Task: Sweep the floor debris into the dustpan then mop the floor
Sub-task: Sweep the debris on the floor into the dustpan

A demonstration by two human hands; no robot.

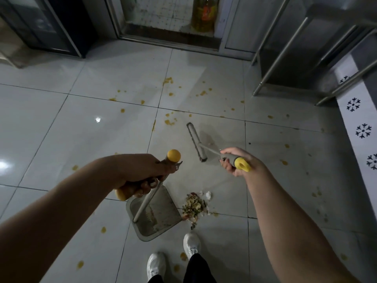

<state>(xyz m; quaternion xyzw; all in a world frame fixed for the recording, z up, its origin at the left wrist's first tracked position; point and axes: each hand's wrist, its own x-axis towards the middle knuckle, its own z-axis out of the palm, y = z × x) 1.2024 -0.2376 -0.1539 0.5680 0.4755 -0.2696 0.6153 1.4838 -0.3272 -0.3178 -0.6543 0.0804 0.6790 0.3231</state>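
Grey dustpan (161, 217) in left hand (140, 172), debris (194, 206) beside, broom (196, 141) in right hand (238, 162)

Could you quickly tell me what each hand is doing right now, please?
Left hand: closed on the dustpan handle.
Right hand: closed on the broom handle.

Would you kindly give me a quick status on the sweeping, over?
Left hand grips dustpan handle; right hand grips broom. Debris pile beside dustpan, not in. Yellow stains across floor.
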